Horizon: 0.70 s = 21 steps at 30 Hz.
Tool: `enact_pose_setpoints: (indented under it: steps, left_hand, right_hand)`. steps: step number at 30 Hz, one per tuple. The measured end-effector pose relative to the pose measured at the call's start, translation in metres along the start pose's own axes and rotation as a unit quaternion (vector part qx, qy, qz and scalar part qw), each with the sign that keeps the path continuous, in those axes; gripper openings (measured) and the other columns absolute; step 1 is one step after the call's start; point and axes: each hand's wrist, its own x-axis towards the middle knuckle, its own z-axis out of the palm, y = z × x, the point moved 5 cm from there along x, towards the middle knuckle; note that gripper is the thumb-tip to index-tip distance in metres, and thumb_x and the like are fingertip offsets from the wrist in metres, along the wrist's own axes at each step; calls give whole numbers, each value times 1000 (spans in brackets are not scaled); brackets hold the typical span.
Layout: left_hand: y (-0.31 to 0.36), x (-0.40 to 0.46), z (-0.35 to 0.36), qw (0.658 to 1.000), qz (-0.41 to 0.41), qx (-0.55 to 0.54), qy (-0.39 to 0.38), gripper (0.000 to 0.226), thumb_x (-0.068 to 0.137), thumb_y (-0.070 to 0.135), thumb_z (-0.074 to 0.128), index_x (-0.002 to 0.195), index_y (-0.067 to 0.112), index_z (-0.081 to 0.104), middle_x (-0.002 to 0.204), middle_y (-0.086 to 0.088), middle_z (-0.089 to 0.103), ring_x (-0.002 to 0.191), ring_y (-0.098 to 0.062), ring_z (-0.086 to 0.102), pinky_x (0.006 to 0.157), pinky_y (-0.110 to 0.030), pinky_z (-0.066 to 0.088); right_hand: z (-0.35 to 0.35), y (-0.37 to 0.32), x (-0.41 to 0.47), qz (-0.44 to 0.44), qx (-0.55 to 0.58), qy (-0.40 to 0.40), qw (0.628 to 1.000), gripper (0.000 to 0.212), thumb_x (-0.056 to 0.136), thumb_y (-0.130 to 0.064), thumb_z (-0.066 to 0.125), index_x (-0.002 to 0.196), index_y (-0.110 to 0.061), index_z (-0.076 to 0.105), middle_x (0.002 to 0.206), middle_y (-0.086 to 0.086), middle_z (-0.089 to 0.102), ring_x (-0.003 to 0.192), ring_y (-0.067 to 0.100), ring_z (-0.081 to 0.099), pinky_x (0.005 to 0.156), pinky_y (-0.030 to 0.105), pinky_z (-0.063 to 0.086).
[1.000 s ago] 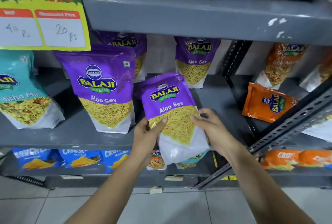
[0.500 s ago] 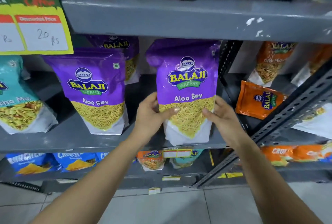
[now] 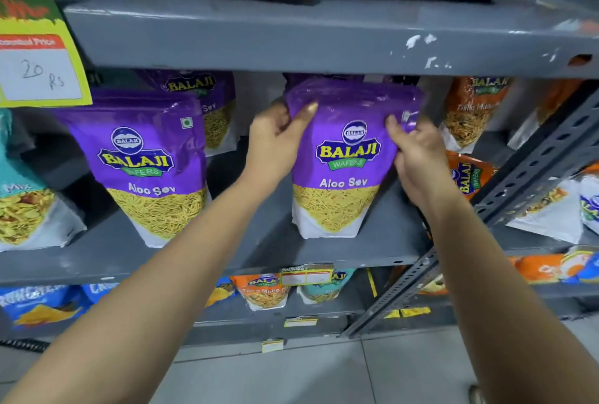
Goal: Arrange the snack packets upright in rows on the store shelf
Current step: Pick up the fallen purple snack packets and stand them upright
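— Hands first: where are they in the head view?

— Left hand (image 3: 275, 141) and right hand (image 3: 418, 157) both have their grip closed on the upper corners of one purple Aloo Sev packet (image 3: 346, 163), the thumbs on its front.

— And where is the packet?

— It stands upright on the grey shelf (image 3: 372, 251), its white bottom touching the shelf surface. Another purple packet (image 3: 149, 170) stands well apart on the left, and one more stands behind (image 3: 210, 102). An orange packet (image 3: 470, 176) is just beside the right hand, partly hidden.
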Motion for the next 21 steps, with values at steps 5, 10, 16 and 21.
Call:
enact_pose_setpoints:
  steps: [5,10,16,21]
  left_hand:
    - [-12,-4,-1,999,-17,-14,-30,19,83,14,74,99,20,66,90,13,77,85,-2,71,79,-23,54]
    - [-111,-52,-12,961,-204,96,-161,94,48,41,94,127,22,47,122,1,69,111,-15,67,94,-40,55]
    - [-145,-83,2,940,-203,220,-162,79,59,32,92,126,19,54,121,2,69,108,-15,65,88,-26,51]
    - [-144,-86,11,946,-190,203,-168,77,63,27,90,128,17,51,125,0,67,109,-15,63,86,-22,50]
  right_hand:
    - [-5,-1,5,21,-6,-16,1000,18,84,-18,66,102,-19,63,86,-11,80,82,4,74,75,21,59]
    - [-27,81,-28,143,-155,-82,974,61,76,-11,81,129,-17,52,125,2,71,116,17,67,106,42,49]
    - [-40,119,-51,147,-203,-73,965,47,79,-15,80,121,-30,63,123,-4,73,116,15,67,107,43,48]
    - [-46,115,-58,143,-202,-76,966,50,84,-12,76,129,-23,57,121,-8,72,112,3,67,107,39,49]
